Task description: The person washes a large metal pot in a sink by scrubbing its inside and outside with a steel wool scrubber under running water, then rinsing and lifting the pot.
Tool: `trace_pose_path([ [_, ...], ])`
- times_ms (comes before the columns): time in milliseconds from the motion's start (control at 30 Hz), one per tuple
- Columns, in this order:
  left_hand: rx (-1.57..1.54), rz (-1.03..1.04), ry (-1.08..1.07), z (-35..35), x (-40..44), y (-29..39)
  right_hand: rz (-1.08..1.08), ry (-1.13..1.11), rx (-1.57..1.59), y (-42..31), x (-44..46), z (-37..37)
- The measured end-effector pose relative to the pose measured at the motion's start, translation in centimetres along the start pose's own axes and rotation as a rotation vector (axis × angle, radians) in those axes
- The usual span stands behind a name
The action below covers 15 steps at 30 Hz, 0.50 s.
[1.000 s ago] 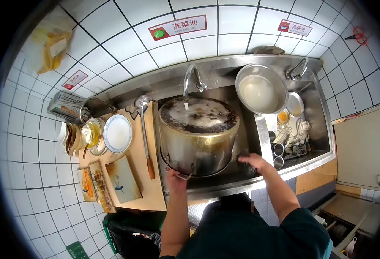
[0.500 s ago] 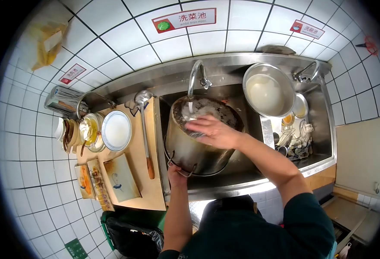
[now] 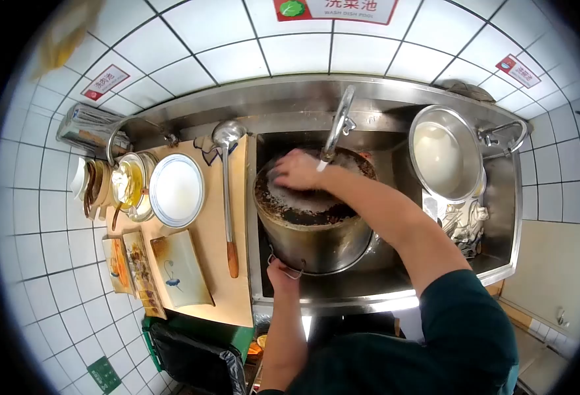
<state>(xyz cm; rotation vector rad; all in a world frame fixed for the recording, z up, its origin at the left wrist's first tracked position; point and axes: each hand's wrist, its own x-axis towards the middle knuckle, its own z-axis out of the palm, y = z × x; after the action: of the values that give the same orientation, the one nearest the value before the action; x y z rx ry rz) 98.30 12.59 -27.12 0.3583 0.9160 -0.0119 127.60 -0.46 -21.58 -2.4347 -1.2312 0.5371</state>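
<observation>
A large steel pot [image 3: 316, 243] stands in the sink, seemingly upside down, its round top face blackened and covered with greyish suds. My left hand [image 3: 283, 275] is closed around a wire loop handle low on the pot's near side. On the far left part of the blackened face lies my right hand [image 3: 298, 170], fingers curled and pressed down, slightly blurred. Whatever is under those fingers is hidden. A tap [image 3: 337, 128] curves over the pot, just above my right wrist.
On the left, a board [image 3: 234, 296] holds a ladle [image 3: 227, 197], a white plate [image 3: 176, 191], oblong dishes [image 3: 181, 270] and stacked bowls. In the right basin are a steel bowl [image 3: 444, 155] of cloudy liquid and a pile of utensils [image 3: 464, 227]. A lined bin [image 3: 191, 355] stands below.
My right hand has moved across the pot's top to its far left part. The pot looks less tilted, with my left hand still at the handle. The camera view has shifted.
</observation>
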Motion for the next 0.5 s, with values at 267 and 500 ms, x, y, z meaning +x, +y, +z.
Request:
trace_pose_path([
  [267,-0.059,-0.007,0.019,0.0,0.0,-0.1,-0.206,-0.004,0.362,-2.7,-17.2,-6.8],
  [500,-0.07,0.004,-0.025,0.4,0.1,0.1,0.411,0.195,-0.026,4.2,-10.4,-3.8],
])
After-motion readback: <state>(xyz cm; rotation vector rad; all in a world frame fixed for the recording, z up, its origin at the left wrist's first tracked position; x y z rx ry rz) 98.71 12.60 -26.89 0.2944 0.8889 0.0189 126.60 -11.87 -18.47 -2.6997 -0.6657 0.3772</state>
